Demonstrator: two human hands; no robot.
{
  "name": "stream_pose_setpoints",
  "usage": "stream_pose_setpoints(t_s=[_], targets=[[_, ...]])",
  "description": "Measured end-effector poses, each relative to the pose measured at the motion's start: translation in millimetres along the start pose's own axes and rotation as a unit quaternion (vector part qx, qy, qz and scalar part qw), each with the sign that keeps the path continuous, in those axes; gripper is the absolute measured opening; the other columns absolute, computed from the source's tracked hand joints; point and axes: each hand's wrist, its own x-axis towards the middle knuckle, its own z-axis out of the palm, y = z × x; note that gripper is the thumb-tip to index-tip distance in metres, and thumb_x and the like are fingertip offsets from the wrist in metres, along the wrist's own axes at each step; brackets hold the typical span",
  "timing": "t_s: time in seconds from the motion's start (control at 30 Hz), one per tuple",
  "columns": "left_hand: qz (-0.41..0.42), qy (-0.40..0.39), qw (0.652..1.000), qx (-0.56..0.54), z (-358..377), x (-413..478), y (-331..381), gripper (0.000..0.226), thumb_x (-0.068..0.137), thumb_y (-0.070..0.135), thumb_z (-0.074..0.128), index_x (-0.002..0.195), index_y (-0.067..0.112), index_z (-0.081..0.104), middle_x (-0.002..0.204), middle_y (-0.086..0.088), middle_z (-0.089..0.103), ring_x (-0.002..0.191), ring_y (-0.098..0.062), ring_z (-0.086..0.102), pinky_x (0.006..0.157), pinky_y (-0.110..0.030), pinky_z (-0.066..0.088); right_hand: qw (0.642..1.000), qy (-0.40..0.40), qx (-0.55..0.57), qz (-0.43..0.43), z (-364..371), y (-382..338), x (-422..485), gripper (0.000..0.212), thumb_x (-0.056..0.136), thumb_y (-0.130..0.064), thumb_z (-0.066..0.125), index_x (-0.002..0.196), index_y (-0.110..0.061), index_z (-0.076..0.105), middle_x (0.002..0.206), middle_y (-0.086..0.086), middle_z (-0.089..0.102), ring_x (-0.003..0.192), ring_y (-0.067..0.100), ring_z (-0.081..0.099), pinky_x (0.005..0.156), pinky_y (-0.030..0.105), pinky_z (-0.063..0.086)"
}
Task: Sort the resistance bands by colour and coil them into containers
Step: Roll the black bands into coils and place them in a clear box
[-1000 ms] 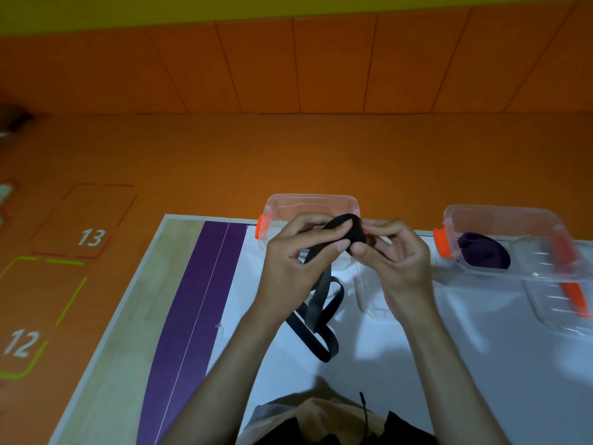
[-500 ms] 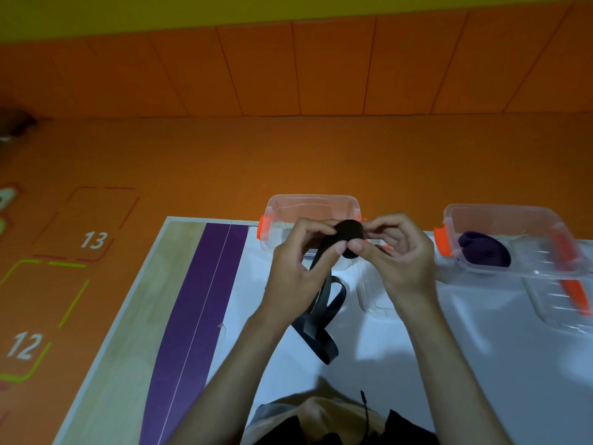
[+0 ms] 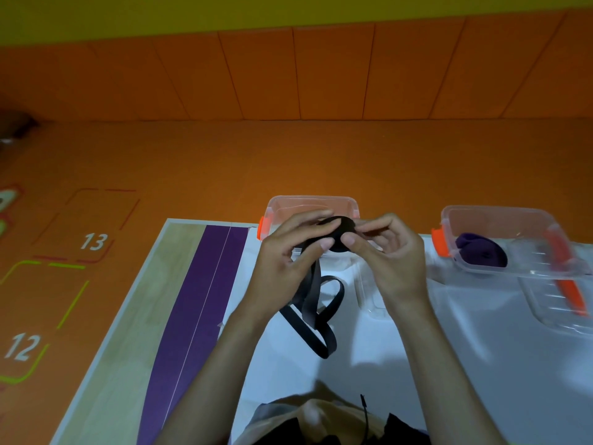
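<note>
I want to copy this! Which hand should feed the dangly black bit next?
Probably the left hand: the loose black tail hangs straight down from it, while the right hand is busy pinching the coil.

Two hands are showing: the left hand (image 3: pixel 282 268) and the right hand (image 3: pixel 391 261). Two resistance bands are showing: one black band (image 3: pixel 341 231) and one purple band (image 3: pixel 479 253) to its right. Two clear containers are sitting on the desk (image 3: pixel 481 364): the left container (image 3: pixel 308 205) behind the black band and the right container (image 3: pixel 500 216) to that band's right. Two clear lids are lying right of the black band: the middle lid (image 3: pixel 372 293) and the right lid (image 3: pixel 558 303).
</note>
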Motion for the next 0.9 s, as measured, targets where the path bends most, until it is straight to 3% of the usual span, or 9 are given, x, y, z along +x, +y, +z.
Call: stream_pose_setpoints(t_s=[0.1, 0.23, 0.37, 0.43, 0.57, 0.67, 0.83, 0.9], targets=[[-0.018, -0.013, 1.000, 0.010, -4.0, -2.9, -0.6, 0.035, 0.100, 0.015, 0.071, 0.133, 0.027, 0.073, 0.128, 0.005, 0.068, 0.127, -0.022, 0.063, 0.105, -0.022, 0.047, 0.999, 0.009, 0.037, -0.010, 0.6, -3.3, -3.3, 0.032, 0.074, -0.034, 0.091, 0.101, -0.040, 0.075, 0.110, -0.003, 0.080, 0.103, 0.017, 0.077, 0.091, 0.037, 0.061], [0.008, -0.004, 1.000, -0.010, -7.0, -0.9, 8.6, 0.039, 0.101, 0.014, 0.071, 0.135, 0.033, 0.069, 0.129, 0.008, 0.071, 0.127, -0.023, 0.066, 0.104, -0.025, 0.051, 0.999, -0.017, 0.024, -0.022, 4.8, -5.4, -10.8, 0.019, 0.085, -0.035, 0.082, 0.102, -0.043, 0.077, 0.115, -0.006, 0.079, 0.116, 0.019, 0.073, 0.099, 0.055, 0.060], [-0.006, 0.037, 0.998, -0.041, 0.1, -0.6, 14.9, 0.021, 0.099, 0.019, 0.075, 0.115, 0.031, 0.072, 0.117, 0.007, 0.075, 0.119, -0.023, 0.071, 0.101, -0.032, 0.056, 0.999, -0.005, -0.023, -0.025, 3.0, -4.4, -13.0, 0.019, 0.078, -0.040, 0.087, 0.085, -0.040, 0.069, 0.111, -0.006, 0.078, 0.116, 0.018, 0.072, 0.103, 0.059, 0.055], [-0.007, 0.042, 0.998, -0.041, 1.2, -2.9, 12.5, 0.017, 0.096, 0.021, 0.077, 0.110, 0.030, 0.076, 0.118, 0.005, 0.076, 0.120, -0.024, 0.070, 0.102, -0.035, 0.056, 0.999, 0.009, -0.034, -0.026, 0.4, -4.0, -12.6, 0.021, 0.076, -0.042, 0.088, 0.086, -0.041, 0.070, 0.107, -0.007, 0.079, 0.109, 0.017, 0.074, 0.101, 0.058, 0.056], [-0.006, 0.022, 0.999, -0.029, -3.3, -5.2, 11.1, 0.031, 0.092, 0.022, 0.079, 0.121, 0.033, 0.079, 0.125, 0.001, 0.074, 0.126, -0.029, 0.067, 0.108, -0.046, 0.054, 0.999, 0.013, 0.026, -0.038, 0.5, -7.4, -14.7, 0.030, 0.082, -0.035, 0.087, 0.108, -0.041, 0.076, 0.117, -0.007, 0.078, 0.113, 0.017, 0.074, 0.097, 0.041, 0.061], [0.008, 0.013, 1.000, -0.019, -5.6, -3.3, 13.4, 0.034, 0.096, 0.020, 0.075, 0.128, 0.032, 0.076, 0.127, 0.000, 0.072, 0.126, -0.031, 0.065, 0.107, -0.053, 0.053, 0.999, -0.016, 0.043, -0.023, 2.2, -7.3, -16.1, 0.020, 0.085, -0.031, 0.086, 0.103, -0.034, 0.076, 0.116, -0.003, 0.078, 0.117, 0.020, 0.073, 0.101, 0.051, 0.059], [0.017, 0.018, 0.999, -0.045, -1.7, -5.3, 22.6, 0.035, 0.100, 0.013, 0.073, 0.130, 0.029, 0.069, 0.130, 0.007, 0.072, 0.129, -0.024, 0.066, 0.106, -0.033, 0.054, 1.000, 0.004, 0.010, -0.019, 0.6, -10.0, -15.3, 0.023, 0.075, -0.038, 0.090, 0.079, -0.035, 0.067, 0.105, -0.002, 0.080, 0.108, 0.018, 0.074, 0.094, 0.043, 0.057], [0.010, 0.023, 0.999, -0.036, -0.7, -9.0, 20.5, 0.027, 0.098, 0.014, 0.075, 0.123, 0.024, 0.074, 0.127, 0.005, 0.073, 0.127, -0.025, 0.066, 0.106, -0.037, 0.055, 0.999, 0.018, 0.006, -0.028, 0.7, -10.9, -16.3, 0.022, 0.074, -0.039, 0.090, 0.085, -0.037, 0.071, 0.105, -0.002, 0.080, 0.105, 0.020, 0.076, 0.093, 0.042, 0.058]])
